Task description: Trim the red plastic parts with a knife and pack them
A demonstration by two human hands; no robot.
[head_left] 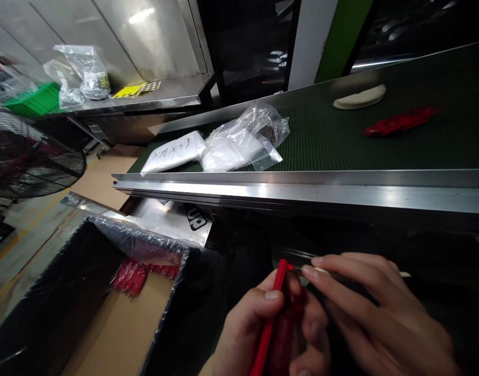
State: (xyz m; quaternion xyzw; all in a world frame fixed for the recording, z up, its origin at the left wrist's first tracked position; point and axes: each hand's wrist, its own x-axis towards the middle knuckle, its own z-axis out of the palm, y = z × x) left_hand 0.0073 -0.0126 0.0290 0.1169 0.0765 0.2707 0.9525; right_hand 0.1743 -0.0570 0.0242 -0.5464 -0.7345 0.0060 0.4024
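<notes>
My left hand (268, 329), low in the middle, is wrapped round a glossy red plastic part (267, 334) with a long straight edge. From the right, my right hand (372, 303) comes up to the part's upper end, fingers closed in a pinch. Between its fingertips is a slim pale-handled tool (322, 270); its thin dark tip touches or nearly touches the red part. Most of this tool is hidden by the fingers, and its exact kind is unclear.
Beyond my hands runs a green conveyor belt (313, 146) with a metal rail. On it lie white packets (175, 151), clear bags (259, 130), a cream curved piece (360, 97) and a red part (399, 122). A lined bin (184, 256) holding red parts (130, 275) stands left, near a fan (32, 151).
</notes>
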